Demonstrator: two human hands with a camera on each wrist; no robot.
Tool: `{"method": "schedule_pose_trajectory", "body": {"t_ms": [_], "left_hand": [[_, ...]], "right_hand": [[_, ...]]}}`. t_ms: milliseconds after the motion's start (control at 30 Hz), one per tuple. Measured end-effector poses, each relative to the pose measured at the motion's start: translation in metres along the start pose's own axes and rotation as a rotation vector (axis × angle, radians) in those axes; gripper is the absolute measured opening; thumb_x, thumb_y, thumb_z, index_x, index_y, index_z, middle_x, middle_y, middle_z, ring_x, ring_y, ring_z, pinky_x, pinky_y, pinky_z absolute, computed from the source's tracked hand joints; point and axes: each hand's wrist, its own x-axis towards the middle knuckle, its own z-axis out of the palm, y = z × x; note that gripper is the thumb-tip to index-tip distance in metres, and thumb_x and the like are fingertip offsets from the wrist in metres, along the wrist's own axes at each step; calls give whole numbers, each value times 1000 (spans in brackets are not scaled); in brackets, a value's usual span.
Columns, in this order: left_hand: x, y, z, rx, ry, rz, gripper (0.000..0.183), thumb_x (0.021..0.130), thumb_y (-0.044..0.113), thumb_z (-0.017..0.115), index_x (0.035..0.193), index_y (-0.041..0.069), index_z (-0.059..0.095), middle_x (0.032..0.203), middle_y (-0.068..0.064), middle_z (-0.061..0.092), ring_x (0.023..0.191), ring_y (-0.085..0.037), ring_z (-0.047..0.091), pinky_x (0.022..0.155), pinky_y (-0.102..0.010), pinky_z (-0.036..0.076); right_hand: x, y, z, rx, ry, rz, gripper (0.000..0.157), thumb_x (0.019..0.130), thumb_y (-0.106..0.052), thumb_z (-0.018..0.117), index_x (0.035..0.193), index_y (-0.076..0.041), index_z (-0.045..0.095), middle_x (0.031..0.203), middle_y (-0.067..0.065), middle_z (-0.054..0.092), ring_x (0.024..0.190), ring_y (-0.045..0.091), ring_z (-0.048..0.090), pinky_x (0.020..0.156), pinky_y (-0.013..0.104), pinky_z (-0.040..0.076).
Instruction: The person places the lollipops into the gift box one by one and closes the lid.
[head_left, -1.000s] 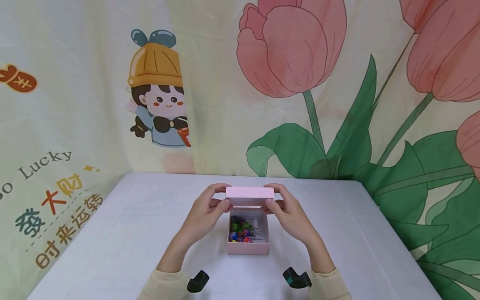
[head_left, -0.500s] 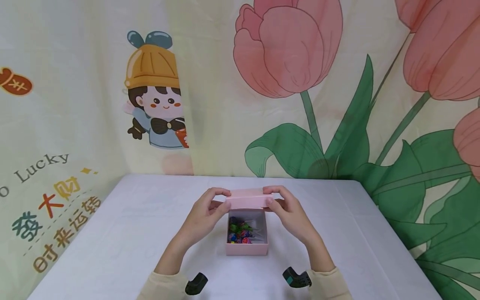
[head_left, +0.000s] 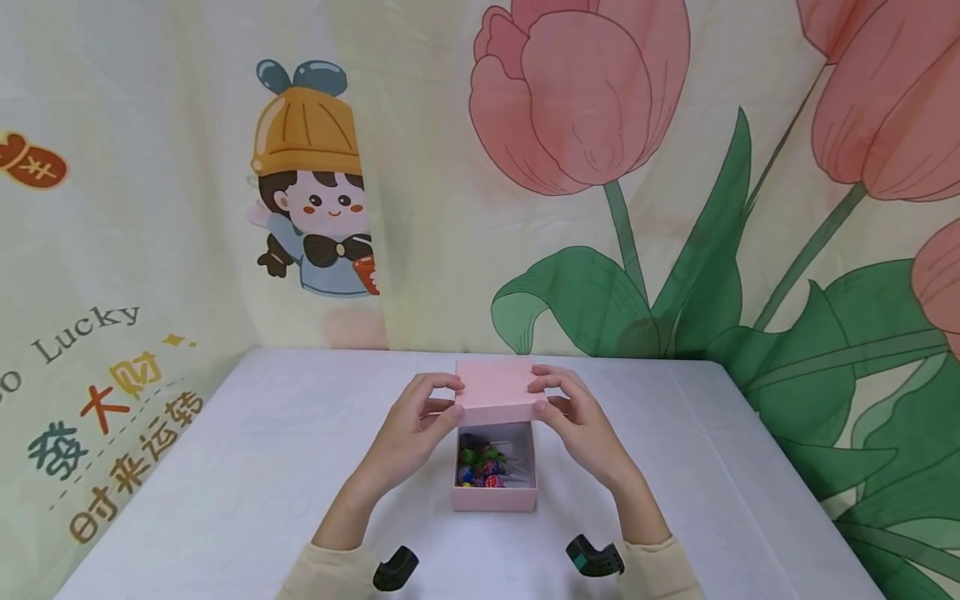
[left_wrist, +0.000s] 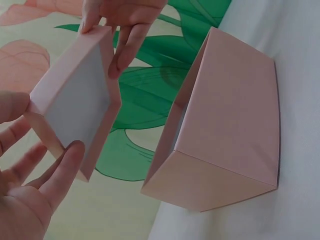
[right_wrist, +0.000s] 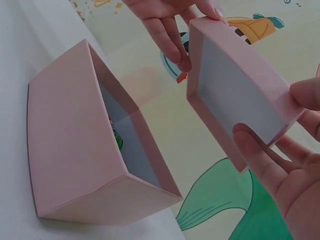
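A pink box lid point(head_left: 495, 390) is held up between both hands, above and behind the open pink box point(head_left: 494, 499). My left hand point(head_left: 416, 421) grips the lid's left side, thumb at the near corner. On the opposite side my right hand point(head_left: 576, 421) grips it the same way. Both wrist views show the pale inner face of the lid point(left_wrist: 80, 97), tilted and apart from the box point(right_wrist: 75, 135). Inside the box lie several bright wrapped sweets point(head_left: 482, 462) with pale sticks, which look like lollipops. The lid may hide the box's far edge.
The box stands on a table with a white cloth point(head_left: 300, 450). Behind the table hangs a printed backdrop point(head_left: 427, 208) with tulips and a cartoon figure. A black wrist device point(head_left: 395, 568) sits by the left sleeve, another point(head_left: 594, 556) by the right.
Both hands have tilted the lid, so its flat top now faces the head camera instead of only its narrow side. The box has stayed in place.
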Motion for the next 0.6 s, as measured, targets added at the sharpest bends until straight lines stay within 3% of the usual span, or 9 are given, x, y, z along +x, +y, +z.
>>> {"method": "schedule_pose_trajectory", "body": {"t_ms": [267,600], "left_hand": [[-1,3,-2,-34,-4,-27,51,104,25,71,151,22,50,155,-8,44,131,-33,62,106,-34,56],[0,1,-2,-35,-22,-69,71,100,11,73,162,21,39,164,-7,42,136,-32,59,106,-33,55]], "right_hand": [[0,0,0,9,-10,50,49,105,-15,67,152,-18,54,166,7,39,127,36,66,105,39,57],[-1,-2,3,-14,-15,153,70,99,-9,75,161,-24,44,161,8,45,110,25,72,93,32,62]]}}
